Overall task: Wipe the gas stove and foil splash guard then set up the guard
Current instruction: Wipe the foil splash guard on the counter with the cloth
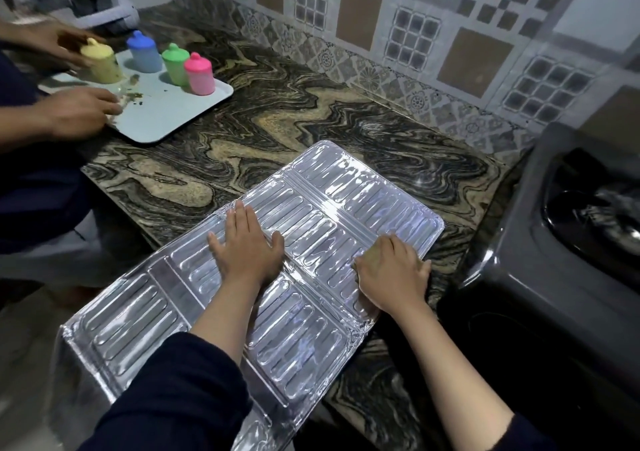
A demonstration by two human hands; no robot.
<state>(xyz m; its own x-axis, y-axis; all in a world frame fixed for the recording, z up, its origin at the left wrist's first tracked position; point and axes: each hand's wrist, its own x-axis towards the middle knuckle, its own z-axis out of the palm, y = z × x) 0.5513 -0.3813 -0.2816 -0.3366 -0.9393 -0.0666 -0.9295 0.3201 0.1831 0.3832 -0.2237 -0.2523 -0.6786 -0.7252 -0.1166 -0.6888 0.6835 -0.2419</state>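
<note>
**Wiping the foil guard, laid flat on the desk**

Nearest: foil splash guard [311, 242] unfolded and lying flat on the marbled desk [277, 121], near-left panel overhanging the desk edge. Left hand [247, 244] spread flat on a middle panel, fingers straight, pinning the sheet. Right hand [393, 274] pressed on the right panel, fingers curled over something yellowish, probably a wipe [372, 253]; mostly hidden, so hard to name. Judged step: guard being wiped, stove not in hand. Just right: dark gas stove [554, 277], apart from the guard. Next move likely calls for steady downward hold and strokes along the ribs, gentle enough not to crease foil. Far left: another person's hands at a pale tray [194, 111] bearing four coloured lidded pots [176, 66].
</note>
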